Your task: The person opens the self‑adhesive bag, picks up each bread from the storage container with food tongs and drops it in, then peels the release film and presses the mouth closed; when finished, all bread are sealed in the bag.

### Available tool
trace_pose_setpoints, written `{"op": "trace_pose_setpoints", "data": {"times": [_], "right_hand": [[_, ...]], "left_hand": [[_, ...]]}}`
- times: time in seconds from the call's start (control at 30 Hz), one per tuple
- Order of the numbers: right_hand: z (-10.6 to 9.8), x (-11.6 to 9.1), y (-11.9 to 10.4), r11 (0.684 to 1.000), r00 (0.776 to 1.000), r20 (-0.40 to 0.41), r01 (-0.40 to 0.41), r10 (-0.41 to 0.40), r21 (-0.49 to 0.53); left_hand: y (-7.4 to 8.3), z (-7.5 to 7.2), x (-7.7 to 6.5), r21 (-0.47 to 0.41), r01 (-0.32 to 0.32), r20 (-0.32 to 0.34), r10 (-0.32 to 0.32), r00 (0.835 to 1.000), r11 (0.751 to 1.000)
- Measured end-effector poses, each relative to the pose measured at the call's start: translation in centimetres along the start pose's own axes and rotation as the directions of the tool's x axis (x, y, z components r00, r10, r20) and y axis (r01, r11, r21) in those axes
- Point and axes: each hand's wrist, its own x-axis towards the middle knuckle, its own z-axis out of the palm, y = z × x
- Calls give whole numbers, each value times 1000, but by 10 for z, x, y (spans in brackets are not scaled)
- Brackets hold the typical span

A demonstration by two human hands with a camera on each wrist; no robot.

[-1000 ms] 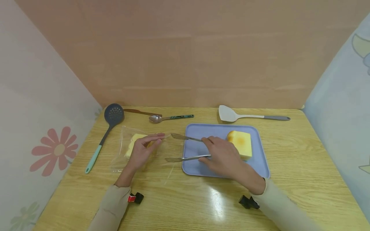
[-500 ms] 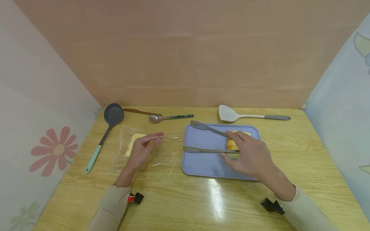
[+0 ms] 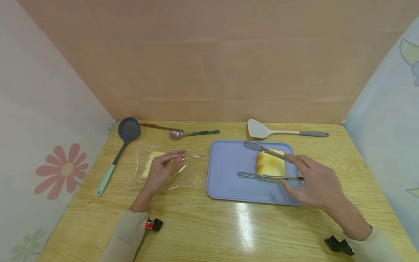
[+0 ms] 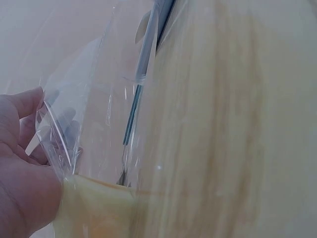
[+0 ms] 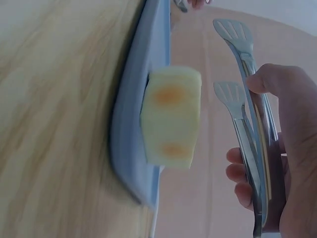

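Observation:
My left hand (image 3: 160, 171) pinches the open edge of a clear plastic bag (image 4: 104, 124) between thumb and fingers. Inside the bag lies a yellow piece of bread (image 3: 150, 165), partly hidden by that hand. My right hand (image 3: 320, 182) grips metal tongs (image 3: 266, 177) whose slotted arms are spread apart. They are above the blue tray (image 3: 229, 185), on either side of a second block of bread (image 3: 273, 165) with browned patches. In the right wrist view the tongs (image 5: 265, 148) stand apart from the bread (image 5: 171, 119).
A slotted skimmer (image 3: 129, 129) lies left of the bag. A brown knife (image 3: 160, 127) and a spoon (image 3: 176, 135) lie behind it. Behind the tray is a white turner (image 3: 258, 128) with a grey handle. Walls stand at the back and both sides of the wooden table (image 3: 203, 233).
The right hand has carried the tongs from beside the bag rightward to over the bread on the tray. My left hand stays at the bag.

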Motion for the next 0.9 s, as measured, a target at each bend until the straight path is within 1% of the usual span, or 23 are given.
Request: {"op": "trace_pose_setpoints", "data": {"times": [0.17,0.33,0.5,0.6,0.8,0.9], "right_hand": [[-8,-16,22,999,998,46,-36,37,-12],[-18,-29,47,996,988,124,-89,91,-20],[-25,-40,71,988,965,214,-152,151,-10],[-28,-44,80,986,952,258,-170,165,-5],[-26,-49,90,981,921,345,-195,182,5],[-22,-51,92,979,914,365,-202,179,25]], "left_hand": [[-1,0,1,8,-2,10,2,1000,1000],[0,0,1,6,3,11,-3,1000,1000],[-1,1,1,8,-5,16,5,1000,1000],[-1,1,1,3,-3,12,3,1000,1000],[2,1,0,2,13,3,-13,1000,1000],[0,1,1,1,12,4,-12,1000,1000]]}}
